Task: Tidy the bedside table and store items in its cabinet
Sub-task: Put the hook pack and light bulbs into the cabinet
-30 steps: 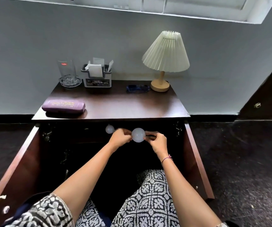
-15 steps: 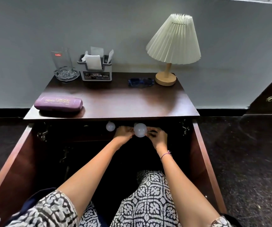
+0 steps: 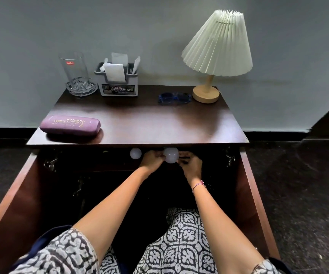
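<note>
The dark wooden bedside table [image 3: 139,123] has both cabinet doors swung open, and the inside is dark. Just under the top's front edge, my left hand [image 3: 152,160] and my right hand [image 3: 190,165] hold a white round ball [image 3: 171,155] between their curled fingers. A thin dark part shows under my right fingers. A second white ball [image 3: 135,153] sits to the left of my left hand, apart from it. On the top lie a purple glasses case [image 3: 70,124] at the front left and blue sunglasses [image 3: 174,98] at the back.
At the back stand a tall glass [image 3: 74,70] in a glass ashtray [image 3: 81,88], a grey organizer [image 3: 118,84] with papers, and a pleated lamp [image 3: 217,46]. The open left door [image 3: 15,204] and right door [image 3: 252,194] flank my knees. Dark floor lies on both sides.
Both hands have carried the white ball forward and up, from in front of the cabinet opening to just under the table top's edge. My view has moved closer.
</note>
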Available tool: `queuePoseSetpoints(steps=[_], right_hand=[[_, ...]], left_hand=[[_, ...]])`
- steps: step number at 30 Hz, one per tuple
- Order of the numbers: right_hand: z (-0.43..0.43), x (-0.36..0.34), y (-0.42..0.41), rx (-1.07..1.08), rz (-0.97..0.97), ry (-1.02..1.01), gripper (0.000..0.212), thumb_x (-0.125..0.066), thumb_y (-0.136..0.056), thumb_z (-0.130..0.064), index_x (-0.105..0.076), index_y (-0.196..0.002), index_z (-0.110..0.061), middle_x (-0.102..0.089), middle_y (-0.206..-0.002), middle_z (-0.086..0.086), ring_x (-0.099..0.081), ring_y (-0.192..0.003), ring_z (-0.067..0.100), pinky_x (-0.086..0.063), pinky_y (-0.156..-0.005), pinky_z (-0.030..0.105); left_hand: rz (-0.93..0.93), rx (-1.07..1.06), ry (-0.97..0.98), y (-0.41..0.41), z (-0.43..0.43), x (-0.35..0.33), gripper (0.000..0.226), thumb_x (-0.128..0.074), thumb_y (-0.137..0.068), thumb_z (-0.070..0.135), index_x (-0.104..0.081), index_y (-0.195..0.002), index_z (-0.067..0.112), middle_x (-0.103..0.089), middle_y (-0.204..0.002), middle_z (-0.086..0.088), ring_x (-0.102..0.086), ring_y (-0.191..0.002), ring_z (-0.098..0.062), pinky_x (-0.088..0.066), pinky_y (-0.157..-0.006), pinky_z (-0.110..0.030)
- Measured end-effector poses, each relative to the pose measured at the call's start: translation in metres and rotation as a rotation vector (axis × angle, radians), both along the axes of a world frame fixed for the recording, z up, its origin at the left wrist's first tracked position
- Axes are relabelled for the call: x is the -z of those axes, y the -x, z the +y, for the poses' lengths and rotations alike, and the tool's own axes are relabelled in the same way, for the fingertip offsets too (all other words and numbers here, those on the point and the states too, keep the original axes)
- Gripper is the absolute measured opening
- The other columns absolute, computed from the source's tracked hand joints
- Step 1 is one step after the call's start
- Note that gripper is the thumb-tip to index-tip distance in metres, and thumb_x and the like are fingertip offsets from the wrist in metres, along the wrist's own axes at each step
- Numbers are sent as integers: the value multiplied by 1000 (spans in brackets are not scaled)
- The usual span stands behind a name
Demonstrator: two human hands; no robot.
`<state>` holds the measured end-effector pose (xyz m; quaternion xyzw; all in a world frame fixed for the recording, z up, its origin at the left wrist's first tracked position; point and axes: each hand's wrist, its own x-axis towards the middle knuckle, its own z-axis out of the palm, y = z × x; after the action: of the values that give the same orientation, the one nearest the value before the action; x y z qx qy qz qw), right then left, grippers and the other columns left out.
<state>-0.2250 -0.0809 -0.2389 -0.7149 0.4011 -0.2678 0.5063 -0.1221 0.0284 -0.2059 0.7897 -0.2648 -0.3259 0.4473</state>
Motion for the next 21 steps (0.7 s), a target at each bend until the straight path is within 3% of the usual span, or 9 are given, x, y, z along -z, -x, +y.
queuePoseSetpoints(steps=[2,11,17,21], right_hand=[[0,1,-3,12,2,-13,29,-63,-73,17,-66,-98,4,-68,-101,21,-62,-86,21,-55,-84,40],[-6,-2,-8,9,28,-45,27,-61,-75,18,-63,-100,10,-66,-104,26,-58,-87,22,-51,-87,41],[-7,-8,0,-19,101,40,29,-67,-77,3,-63,-106,3,-67,-106,17,-63,-93,24,-50,-85,33],[2,-15,3,9,61,40,29,-67,-76,8,-64,-104,3,-67,-108,18,-63,-98,31,-51,-87,36]], left_hand=[[-17,-5,-1,-1,-1,-1,31,-54,-88,13,-65,-116,6,-65,-121,-16,-57,-118,-31,-45,-102,-39],[-31,-71,11,-1,-6,-5,34,-56,-85,11,-64,-118,10,-65,-122,-10,-57,-117,-25,-44,-103,-38],[-39,-140,-1,-1,-2,-11,29,-55,-82,14,-62,-102,-5,-60,-109,-36,-58,-105,-46,-47,-91,-50],[-2,-230,-24,-1,2,-15,26,-57,-87,16,-63,-108,3,-64,-114,-21,-58,-111,-32,-44,-97,-34]])
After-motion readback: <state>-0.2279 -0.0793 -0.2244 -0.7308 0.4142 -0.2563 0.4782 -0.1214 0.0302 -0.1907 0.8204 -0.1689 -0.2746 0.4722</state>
